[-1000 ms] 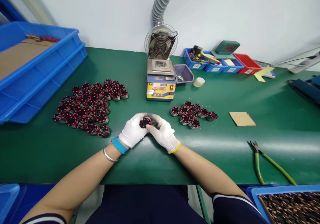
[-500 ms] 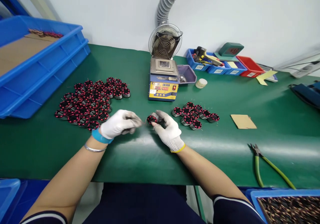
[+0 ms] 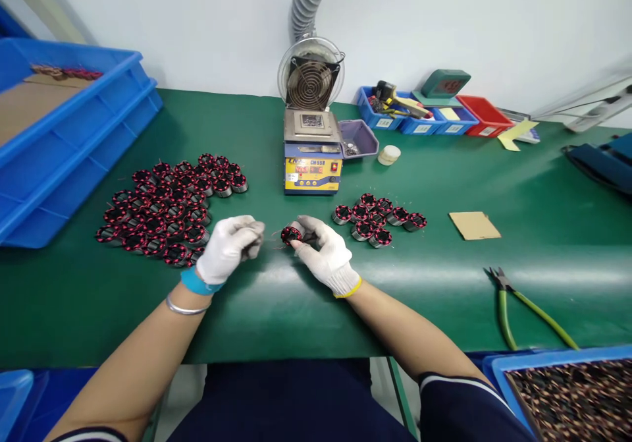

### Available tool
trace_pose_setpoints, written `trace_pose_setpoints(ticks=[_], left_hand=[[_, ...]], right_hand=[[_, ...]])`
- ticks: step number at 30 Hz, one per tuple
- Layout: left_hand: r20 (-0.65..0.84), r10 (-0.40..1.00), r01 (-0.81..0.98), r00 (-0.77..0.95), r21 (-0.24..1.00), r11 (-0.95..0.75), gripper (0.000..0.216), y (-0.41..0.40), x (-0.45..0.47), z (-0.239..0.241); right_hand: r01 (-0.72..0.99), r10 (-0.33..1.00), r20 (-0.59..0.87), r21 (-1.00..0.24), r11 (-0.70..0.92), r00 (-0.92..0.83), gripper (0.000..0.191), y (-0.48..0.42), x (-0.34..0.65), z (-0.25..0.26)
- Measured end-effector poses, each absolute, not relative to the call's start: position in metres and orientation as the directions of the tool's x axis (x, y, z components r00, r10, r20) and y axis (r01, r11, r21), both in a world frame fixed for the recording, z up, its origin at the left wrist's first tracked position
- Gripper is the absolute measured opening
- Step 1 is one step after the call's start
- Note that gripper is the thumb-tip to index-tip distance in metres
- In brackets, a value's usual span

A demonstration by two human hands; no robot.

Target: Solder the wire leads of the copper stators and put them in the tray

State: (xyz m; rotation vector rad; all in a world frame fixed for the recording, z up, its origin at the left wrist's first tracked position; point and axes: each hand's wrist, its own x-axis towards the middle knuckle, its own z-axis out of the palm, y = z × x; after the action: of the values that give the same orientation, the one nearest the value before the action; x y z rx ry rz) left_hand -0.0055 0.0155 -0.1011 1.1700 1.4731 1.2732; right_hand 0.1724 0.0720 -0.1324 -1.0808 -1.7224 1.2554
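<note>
My right hand (image 3: 323, 251), in a white glove, grips a stator (image 3: 292, 233) between thumb and fingers just above the green bench. Its ring of red-and-black windings faces left, and thin wire ends stick out toward my left hand. My left hand (image 3: 232, 248), gloved too, is held a short gap to the left of those wires. Its fingers are curled together and no object shows in them. Left of it stands a large cluster of stators (image 3: 158, 208). A smaller group of stators (image 3: 378, 218) stands beyond my right hand.
A solder pot (image 3: 312, 165) with fan and duct stands at the back, a purple tray (image 3: 359, 140) and a round white container (image 3: 389, 155) beside it. Blue trays (image 3: 99, 142) rise at left. Green-handled cutters (image 3: 503, 290) and a cardboard square (image 3: 474, 225) lie at right.
My left hand has drawn back from the stator's wires, and its fingers have curled in more. My right hand still holds the stator. The whole view has shifted slightly.
</note>
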Motion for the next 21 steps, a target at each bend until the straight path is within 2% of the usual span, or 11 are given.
trace_pose_setpoints(ticks=[2,4,6,8,11,13,17,19,21], left_hand=[[0.011,0.966,0.064,-0.259,0.998,0.006,0.031,0.016,-0.015,-0.101],[0.069,0.960,0.159,-0.272,0.987,-0.026,0.029,0.016,-0.016,-0.103],[0.104,0.974,0.302,-0.201,0.952,-0.039,0.026,0.017,-0.008,-0.105],[0.092,0.990,0.376,-0.103,0.926,-0.047,0.025,0.016,0.003,-0.104],[0.006,0.999,0.332,-0.052,0.943,0.012,0.029,0.012,0.011,-0.097],[-0.026,0.992,0.248,-0.125,0.967,0.056,0.029,0.012,0.008,-0.095],[-0.016,0.910,0.105,-0.414,0.992,0.066,0.029,0.019,0.000,-0.105],[0.000,0.905,0.158,-0.426,0.985,0.074,0.029,0.024,0.004,-0.116],[0.028,0.944,0.324,-0.329,0.942,0.085,0.029,0.027,0.011,-0.124]], right_hand=[[0.213,0.930,0.068,-0.965,0.153,-0.361,0.045,0.072,0.173,-0.130],[0.202,0.930,0.067,-0.968,0.148,-0.360,0.046,0.072,0.173,-0.130],[0.193,0.927,0.080,-0.968,0.159,-0.366,0.046,0.072,0.174,-0.132],[0.201,0.924,0.091,-0.964,0.176,-0.371,0.046,0.073,0.174,-0.134],[0.203,0.928,0.087,-0.965,0.169,-0.362,0.045,0.074,0.174,-0.135],[0.171,0.934,0.078,-0.975,0.145,-0.348,0.045,0.075,0.175,-0.134],[0.131,0.941,0.118,-0.977,0.167,-0.318,0.043,0.088,0.177,-0.127],[0.171,0.932,0.180,-0.955,0.242,-0.316,0.042,0.107,0.178,-0.116],[0.289,0.903,0.279,-0.880,0.377,-0.327,0.041,0.137,0.178,-0.097]])
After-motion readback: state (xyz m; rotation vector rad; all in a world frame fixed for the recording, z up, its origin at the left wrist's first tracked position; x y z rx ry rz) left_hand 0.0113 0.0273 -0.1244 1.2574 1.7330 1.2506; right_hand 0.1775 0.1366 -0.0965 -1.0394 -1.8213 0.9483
